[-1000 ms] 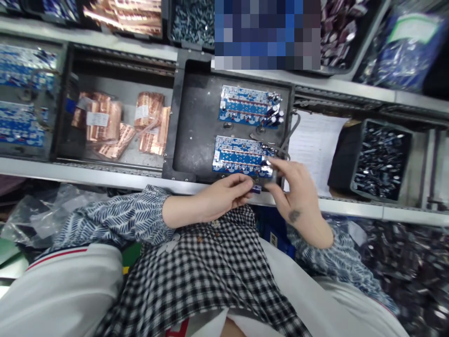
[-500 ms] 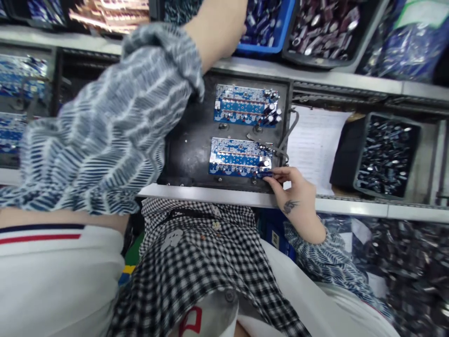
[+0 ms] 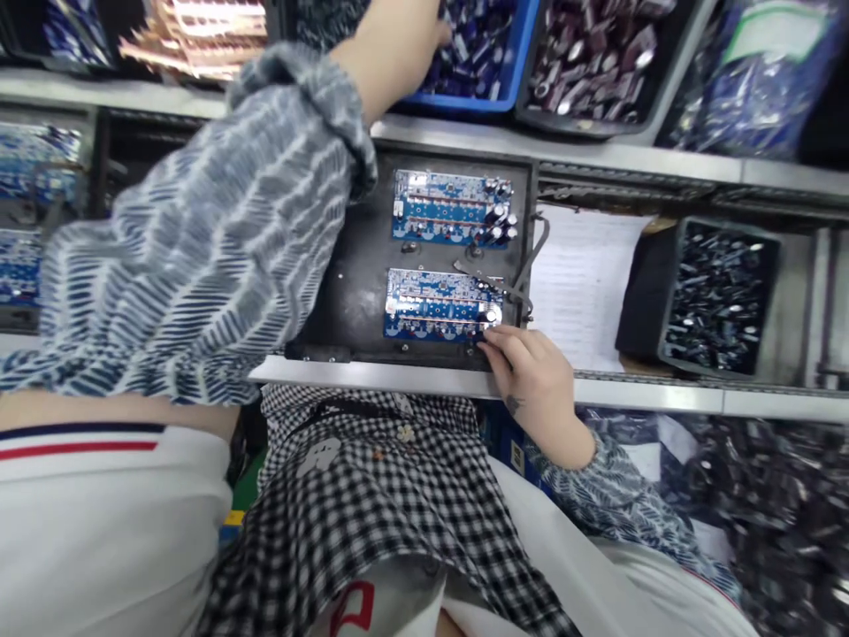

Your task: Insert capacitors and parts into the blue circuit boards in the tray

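Note:
My left hand [image 3: 401, 44] reaches over the blue bin [image 3: 464, 102] of dark blue capacitors [image 3: 472, 53]. Its fingers are mostly hidden past the top of the view, so what they hold cannot be seen. The thumb and fingers of my right hand [image 3: 531, 367] are pinched at the lower right corner of the nearer blue circuit board [image 3: 438, 305], on a small capacitor largely covered by the fingertips. Beyond it lies a second circuit board [image 3: 451, 211], with several capacitors standing at its right end. Both boards rest in a black tray [image 3: 351, 305].
A black bin [image 3: 590, 124] of maroon capacitors stands beside the blue one. Right of the tray are a printed sheet [image 3: 577, 283] and a black box [image 3: 646, 292] of small dark parts. A grey strap [image 3: 540, 248] hangs over the tray's right edge. More boards [image 3: 26, 265] lie far left.
My right hand has shifted its fingertips onto the nearer board's corner, covering the capacitor seen in them before. My left hand stays at the blue bin. The whole view has shifted slightly.

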Action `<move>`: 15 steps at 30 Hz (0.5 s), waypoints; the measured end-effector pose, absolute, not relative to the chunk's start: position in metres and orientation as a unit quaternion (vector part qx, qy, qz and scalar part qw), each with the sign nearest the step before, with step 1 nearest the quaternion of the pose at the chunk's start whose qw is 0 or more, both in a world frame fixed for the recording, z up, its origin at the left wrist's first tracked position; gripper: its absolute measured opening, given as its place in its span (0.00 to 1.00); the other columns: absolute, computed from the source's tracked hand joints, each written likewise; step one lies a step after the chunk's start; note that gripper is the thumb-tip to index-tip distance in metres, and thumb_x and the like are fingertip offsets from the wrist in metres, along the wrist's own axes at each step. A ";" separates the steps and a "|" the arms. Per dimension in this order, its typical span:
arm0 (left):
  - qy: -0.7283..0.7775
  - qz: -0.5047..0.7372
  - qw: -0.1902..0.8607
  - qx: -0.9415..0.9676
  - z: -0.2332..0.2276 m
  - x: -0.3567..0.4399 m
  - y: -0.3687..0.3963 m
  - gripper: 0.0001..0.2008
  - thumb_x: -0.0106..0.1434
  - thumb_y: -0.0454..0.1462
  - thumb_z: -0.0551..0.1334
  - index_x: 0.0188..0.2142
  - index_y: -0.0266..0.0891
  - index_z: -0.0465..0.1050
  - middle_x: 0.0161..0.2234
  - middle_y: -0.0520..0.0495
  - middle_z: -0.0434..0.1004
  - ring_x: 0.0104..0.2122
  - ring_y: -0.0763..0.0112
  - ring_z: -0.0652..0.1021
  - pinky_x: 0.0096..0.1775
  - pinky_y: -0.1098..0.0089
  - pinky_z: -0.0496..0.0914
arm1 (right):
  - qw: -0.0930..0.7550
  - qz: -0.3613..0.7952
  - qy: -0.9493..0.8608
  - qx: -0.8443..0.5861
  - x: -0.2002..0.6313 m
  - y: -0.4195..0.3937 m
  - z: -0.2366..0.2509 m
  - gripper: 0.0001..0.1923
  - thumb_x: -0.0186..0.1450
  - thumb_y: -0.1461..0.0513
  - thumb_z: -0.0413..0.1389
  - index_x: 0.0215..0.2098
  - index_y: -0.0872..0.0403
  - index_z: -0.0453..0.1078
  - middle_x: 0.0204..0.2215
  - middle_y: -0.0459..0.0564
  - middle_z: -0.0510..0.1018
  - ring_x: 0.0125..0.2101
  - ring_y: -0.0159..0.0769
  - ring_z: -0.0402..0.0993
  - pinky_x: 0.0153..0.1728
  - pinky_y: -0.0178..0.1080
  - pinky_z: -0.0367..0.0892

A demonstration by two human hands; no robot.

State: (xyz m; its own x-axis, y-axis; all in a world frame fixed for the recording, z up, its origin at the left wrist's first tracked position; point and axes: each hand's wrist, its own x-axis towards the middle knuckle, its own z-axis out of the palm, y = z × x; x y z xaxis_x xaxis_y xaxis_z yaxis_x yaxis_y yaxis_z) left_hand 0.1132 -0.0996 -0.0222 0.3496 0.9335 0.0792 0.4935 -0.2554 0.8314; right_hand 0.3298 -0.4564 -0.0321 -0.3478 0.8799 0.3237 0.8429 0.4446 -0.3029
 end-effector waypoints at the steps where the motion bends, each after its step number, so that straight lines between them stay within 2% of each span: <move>1: 0.468 0.295 0.340 0.760 -0.018 0.114 -0.111 0.17 0.64 0.21 0.64 0.44 0.43 0.69 0.56 0.46 0.72 0.51 0.64 0.61 0.64 0.63 0.53 | 0.230 0.058 -0.816 -0.527 0.331 -0.454 -0.027 0.05 0.72 0.64 0.59 0.46 0.51 0.74 0.42 0.52 0.84 0.38 0.42 0.80 0.39 0.43 0.75; 4: 0.360 0.279 0.353 0.817 -0.003 0.122 -0.168 0.31 0.61 0.20 0.65 0.61 0.35 0.61 0.49 0.45 0.76 0.45 0.69 0.71 0.53 0.66 0.66 | 0.298 0.068 -0.788 -0.535 0.336 -0.436 -0.009 0.14 0.71 0.62 0.61 0.55 0.49 0.72 0.44 0.52 0.82 0.37 0.41 0.79 0.39 0.44 0.77; 6: 0.290 0.272 0.406 0.823 0.005 0.130 -0.213 0.39 0.59 0.19 0.65 0.67 0.30 0.55 0.48 0.44 0.78 0.44 0.68 0.75 0.51 0.67 0.68 | 0.344 0.041 -0.769 -0.538 0.338 -0.417 0.001 0.20 0.71 0.61 0.61 0.60 0.48 0.69 0.45 0.52 0.81 0.33 0.39 0.77 0.35 0.44 0.76; 7: 0.270 0.263 0.428 0.822 0.007 0.135 -0.235 0.42 0.58 0.20 0.65 0.70 0.31 0.53 0.50 0.43 0.78 0.45 0.66 0.77 0.50 0.66 0.69 | 0.355 0.037 -0.764 -0.538 0.338 -0.407 0.005 0.22 0.71 0.60 0.60 0.62 0.48 0.67 0.47 0.52 0.80 0.33 0.39 0.76 0.35 0.44 0.76; 9: 0.249 0.239 0.464 0.816 0.008 0.143 -0.270 0.47 0.57 0.21 0.65 0.73 0.39 0.51 0.55 0.43 0.77 0.48 0.64 0.79 0.51 0.67 0.70 | 0.356 0.047 -0.770 -0.528 0.336 -0.391 0.008 0.20 0.72 0.59 0.59 0.62 0.47 0.68 0.47 0.52 0.79 0.34 0.40 0.77 0.37 0.47 0.77; 12: 0.208 0.187 0.492 0.825 0.007 0.151 -0.293 0.50 0.58 0.22 0.64 0.75 0.48 0.50 0.62 0.46 0.73 0.57 0.60 0.78 0.55 0.68 0.69 | 0.332 0.067 -0.781 -0.525 0.337 -0.384 0.007 0.10 0.73 0.59 0.60 0.52 0.46 0.73 0.40 0.51 0.80 0.35 0.41 0.77 0.40 0.48 0.78; 15: 0.132 0.141 0.432 0.881 0.006 0.151 -0.269 0.47 0.61 0.25 0.69 0.75 0.40 0.53 0.67 0.42 0.67 0.64 0.54 0.70 0.64 0.62 0.63 | 0.310 0.092 -0.778 -0.539 0.345 -0.399 0.001 0.05 0.73 0.60 0.60 0.46 0.45 0.75 0.36 0.50 0.80 0.36 0.41 0.78 0.39 0.47 0.77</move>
